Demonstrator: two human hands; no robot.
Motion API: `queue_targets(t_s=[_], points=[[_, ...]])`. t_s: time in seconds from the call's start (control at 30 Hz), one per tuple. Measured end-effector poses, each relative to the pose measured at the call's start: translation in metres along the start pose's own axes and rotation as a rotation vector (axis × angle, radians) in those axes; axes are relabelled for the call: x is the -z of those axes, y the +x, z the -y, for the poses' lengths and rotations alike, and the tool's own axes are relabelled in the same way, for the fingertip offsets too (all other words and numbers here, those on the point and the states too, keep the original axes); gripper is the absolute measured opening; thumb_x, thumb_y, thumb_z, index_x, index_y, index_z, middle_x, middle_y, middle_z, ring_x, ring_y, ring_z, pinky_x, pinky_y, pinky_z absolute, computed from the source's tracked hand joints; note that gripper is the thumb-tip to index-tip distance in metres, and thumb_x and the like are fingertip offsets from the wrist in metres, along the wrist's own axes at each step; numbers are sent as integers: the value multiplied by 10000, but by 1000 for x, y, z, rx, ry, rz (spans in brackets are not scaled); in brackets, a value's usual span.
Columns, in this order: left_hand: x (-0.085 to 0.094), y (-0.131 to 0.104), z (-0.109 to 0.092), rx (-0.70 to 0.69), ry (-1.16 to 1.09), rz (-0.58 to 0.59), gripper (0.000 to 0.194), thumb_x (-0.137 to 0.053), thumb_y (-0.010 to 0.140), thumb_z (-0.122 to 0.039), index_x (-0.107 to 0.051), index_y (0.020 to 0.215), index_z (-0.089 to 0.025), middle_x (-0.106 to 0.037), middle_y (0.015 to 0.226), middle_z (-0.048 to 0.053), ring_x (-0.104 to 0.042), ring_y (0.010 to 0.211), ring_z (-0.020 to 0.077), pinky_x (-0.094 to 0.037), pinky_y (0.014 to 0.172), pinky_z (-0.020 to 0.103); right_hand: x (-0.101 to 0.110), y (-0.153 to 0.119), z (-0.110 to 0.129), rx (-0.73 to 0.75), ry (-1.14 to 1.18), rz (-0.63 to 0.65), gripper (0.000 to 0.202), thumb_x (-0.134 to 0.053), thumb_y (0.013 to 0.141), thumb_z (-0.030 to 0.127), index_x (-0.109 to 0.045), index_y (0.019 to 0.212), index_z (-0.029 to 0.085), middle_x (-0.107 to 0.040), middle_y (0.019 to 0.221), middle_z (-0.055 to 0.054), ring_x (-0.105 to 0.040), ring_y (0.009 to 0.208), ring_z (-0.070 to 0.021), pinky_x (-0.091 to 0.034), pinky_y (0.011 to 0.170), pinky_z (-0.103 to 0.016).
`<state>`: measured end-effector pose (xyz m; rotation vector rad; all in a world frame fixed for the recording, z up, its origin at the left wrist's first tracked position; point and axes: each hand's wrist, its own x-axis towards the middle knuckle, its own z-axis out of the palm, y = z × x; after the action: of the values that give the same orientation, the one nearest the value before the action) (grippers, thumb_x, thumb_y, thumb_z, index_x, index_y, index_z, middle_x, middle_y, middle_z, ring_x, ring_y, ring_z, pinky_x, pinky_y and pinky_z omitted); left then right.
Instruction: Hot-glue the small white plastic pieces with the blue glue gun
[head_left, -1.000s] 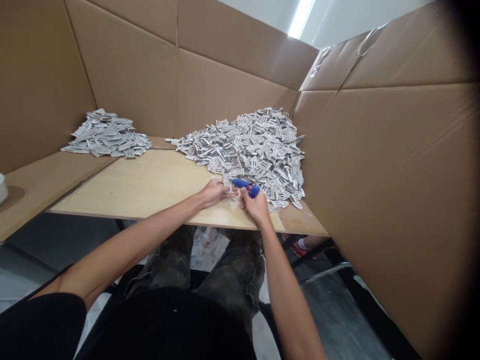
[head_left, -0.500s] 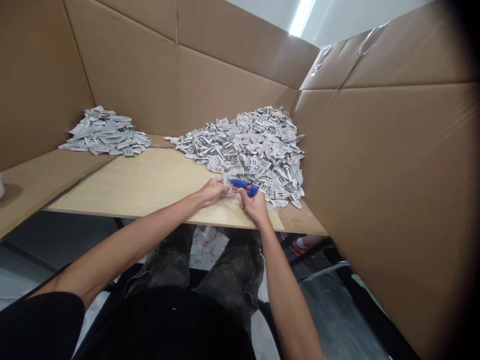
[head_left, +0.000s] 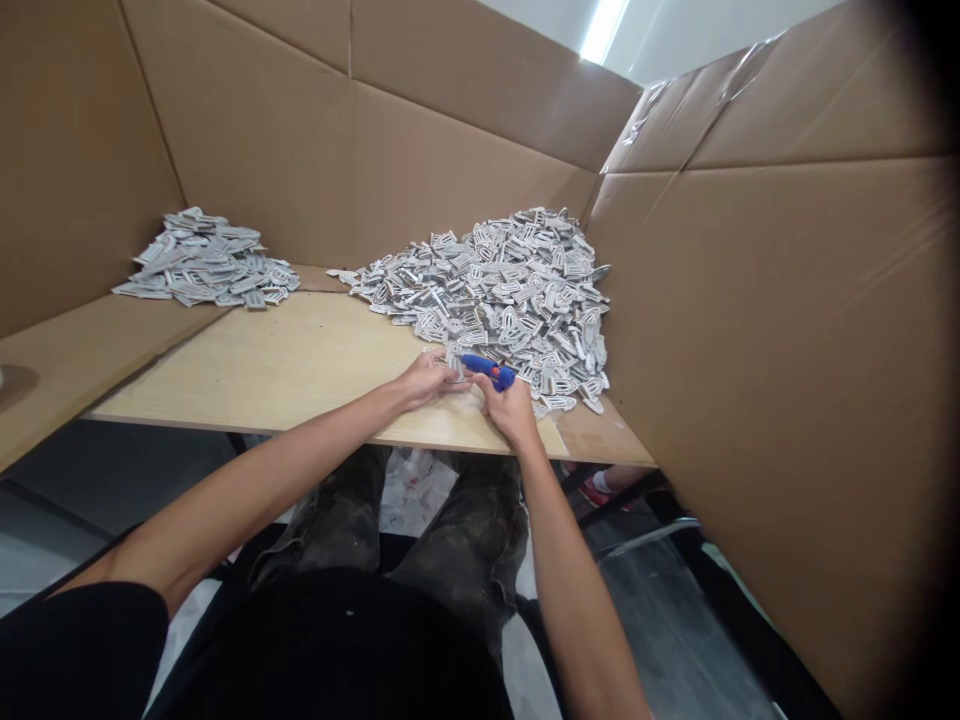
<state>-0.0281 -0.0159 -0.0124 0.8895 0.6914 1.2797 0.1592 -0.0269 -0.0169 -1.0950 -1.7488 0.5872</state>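
My left hand [head_left: 429, 380] is closed on a small pale grey piece [head_left: 454, 362] above the front part of the wooden table. Close beside it, my right hand [head_left: 510, 408] grips a blue pen-like tool [head_left: 487, 370] with an orange-red spot on its side. The tool's tip points left and meets the grey piece or lies just by it; the exact contact is too small to tell. Right behind both hands rises a large heap of similar grey pieces [head_left: 517, 280].
A smaller heap of grey pieces [head_left: 210, 262] lies at the back left. Cardboard walls [head_left: 465, 160] stand behind and on both sides of the table [head_left: 247, 370]. Below its right edge, another person's foot in a red shoe [head_left: 598, 490] shows.
The camera view has shifted very slightly. Both hands, the grey piece and the blue tool stay in almost the same place.
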Motion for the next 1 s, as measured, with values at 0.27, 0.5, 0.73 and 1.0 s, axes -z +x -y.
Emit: queue_targets(t_s=[0.27, 0.5, 0.73, 1.0], points=[[-4, 1, 2, -61, 86, -88, 347, -715, 651, 85, -622, 905, -132, -740, 775, 42, -730, 733, 167, -644, 799, 343, -1, -1, 19, 38, -303, 30, 399, -681, 979, 552, -820, 971, 178, -766, 800, -81, -705, 763, -265, -519, 749, -334], [2, 5, 8, -131, 139, -87, 344, -775, 617, 5, -611, 875, -152, -692, 680, 2, -631, 564, 116, -485, 546, 197, -4, -12, 65, 47, -666, 133, 333, -640, 1051, 494, -768, 1099, 190, -796, 1076, -151, -745, 971, -288, -479, 825, -320], [4, 8, 10, -143, 130, -69, 385, -818, 621, -10, -565, 864, -169, -657, 639, -39, -611, 530, 94, -470, 546, 189, -14, -20, 84, -56, -868, 127, 381, -566, 1092, 473, -693, 1245, 148, -771, 1159, -201, -748, 989, -307, -461, 819, -335], [-6, 0, 2, -81, 51, -106, 357, -816, 671, 23, -604, 907, -141, -762, 791, 56, -766, 751, 187, -618, 767, 317, 16, -2, 51, -27, -557, -57, 397, -648, 1022, 564, -751, 969, 185, -793, 928, -151, -735, 872, -296, -485, 778, -331]])
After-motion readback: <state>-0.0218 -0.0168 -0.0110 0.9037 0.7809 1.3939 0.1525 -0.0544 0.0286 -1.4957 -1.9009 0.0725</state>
